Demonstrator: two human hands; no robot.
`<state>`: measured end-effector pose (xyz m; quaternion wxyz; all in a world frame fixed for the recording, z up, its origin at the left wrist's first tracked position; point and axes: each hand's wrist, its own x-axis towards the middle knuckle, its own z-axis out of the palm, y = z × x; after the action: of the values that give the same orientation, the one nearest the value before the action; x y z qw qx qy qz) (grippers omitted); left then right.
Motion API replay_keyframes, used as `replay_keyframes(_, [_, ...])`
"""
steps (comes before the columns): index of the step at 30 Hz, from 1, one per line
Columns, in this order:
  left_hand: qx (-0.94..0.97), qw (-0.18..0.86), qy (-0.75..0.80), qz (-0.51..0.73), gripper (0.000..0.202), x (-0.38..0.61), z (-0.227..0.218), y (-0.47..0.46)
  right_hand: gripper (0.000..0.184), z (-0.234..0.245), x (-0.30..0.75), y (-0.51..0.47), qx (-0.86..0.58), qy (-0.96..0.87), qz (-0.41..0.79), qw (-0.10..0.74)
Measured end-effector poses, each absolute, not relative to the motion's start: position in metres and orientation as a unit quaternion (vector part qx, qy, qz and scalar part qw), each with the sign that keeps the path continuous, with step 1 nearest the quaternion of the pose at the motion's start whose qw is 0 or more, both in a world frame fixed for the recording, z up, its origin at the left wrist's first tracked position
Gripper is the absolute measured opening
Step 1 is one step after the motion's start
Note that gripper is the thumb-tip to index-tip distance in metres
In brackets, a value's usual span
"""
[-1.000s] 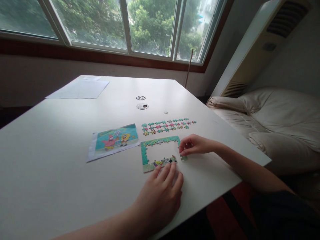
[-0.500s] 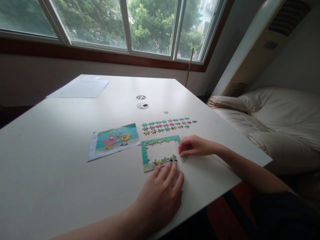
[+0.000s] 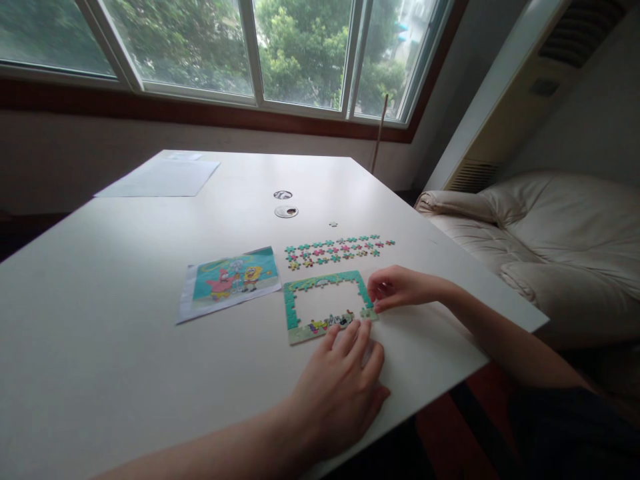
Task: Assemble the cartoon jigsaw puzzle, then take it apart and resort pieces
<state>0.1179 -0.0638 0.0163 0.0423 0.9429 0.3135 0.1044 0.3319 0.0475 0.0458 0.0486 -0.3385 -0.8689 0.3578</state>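
A jigsaw puzzle border (image 3: pixel 291 310) lies on the white table, its middle open to the tabletop. My left hand (image 3: pixel 343 383) rests palm down at its lower edge, fingers spread and fingertips touching the bottom right part. At the right edge is my right hand (image 3: pixel 400 290), fingers curled with a gap inside them and the tips against or just beside the border. I see no piece in either hand. Loose puzzle pieces (image 3: pixel 345 249) lie in rows beyond the border. To the left is a printed reference picture (image 3: pixel 233 281) with cartoon figures.
Two round discs (image 3: pixel 286 212) and a single small piece (image 3: pixel 333 225) lie farther back on the table (image 3: pixel 125 373). White paper sheets (image 3: pixel 160 179) are at the far left. Past the table's right edge stands a cream leather sofa (image 3: pixel 565 247).
My right hand has shifted slightly right, uncovering the border's right side. My left hand has slid right along the bottom edge. More of the lower right corner shows now.
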Motion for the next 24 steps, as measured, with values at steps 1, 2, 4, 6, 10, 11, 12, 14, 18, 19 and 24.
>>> replay_keyframes(1, [0.942,0.044,0.315,0.104,0.042,0.1178,0.0161,-0.0638,0.028,0.0456,0.3323,0.0477,-0.340,-0.867,0.362,0.041])
replay_keyframes(2, [0.942,0.046,0.316,0.105,0.042,0.1177,0.0158,-0.0640,0.028,0.0451,0.3323,0.0479,-0.341,-0.866,0.364,0.037])
replay_keyframes(4, [0.941,0.048,0.319,0.105,0.042,0.1178,0.0152,-0.0641,0.028,0.0440,0.3317,0.0479,-0.342,-0.865,0.365,0.035])
replay_keyframes(6, [0.941,0.048,0.319,0.105,0.043,0.1183,0.0148,-0.0641,0.027,0.0427,0.3315,0.0479,-0.341,-0.866,0.364,0.036])
replay_keyframes(10, [0.939,0.050,0.323,0.104,0.043,0.1194,0.0152,-0.0635,0.027,0.0411,0.3320,0.0477,-0.332,-0.870,0.362,0.043])
replay_keyframes(11, [0.939,0.050,0.323,0.105,0.043,0.1196,0.0155,-0.0634,0.027,0.0412,0.3318,0.0474,-0.328,-0.871,0.363,0.045])
replay_keyframes(12, [0.940,0.050,0.321,0.105,0.042,0.1198,0.0158,-0.0634,0.026,0.0414,0.3314,0.0470,-0.324,-0.872,0.365,0.046])
replay_keyframes(14, [0.940,0.049,0.321,0.106,0.042,0.1200,0.0159,-0.0634,0.024,0.0420,0.3304,0.0463,-0.316,-0.874,0.367,0.045])
replay_keyframes(18, [0.940,0.054,0.321,0.106,0.043,0.1202,0.0144,-0.0633,0.021,0.0426,0.3295,0.0460,-0.293,-0.886,0.357,0.043])
replay_keyframes(19, [0.940,0.055,0.321,0.105,0.043,0.1203,0.0139,-0.0633,0.021,0.0427,0.3295,0.0460,-0.290,-0.888,0.354,0.042])
replay_keyframes(24, [0.940,0.047,0.322,0.102,0.043,0.1199,0.0134,-0.0635,0.021,0.0439,0.3296,0.0453,-0.294,-0.893,0.340,0.036])
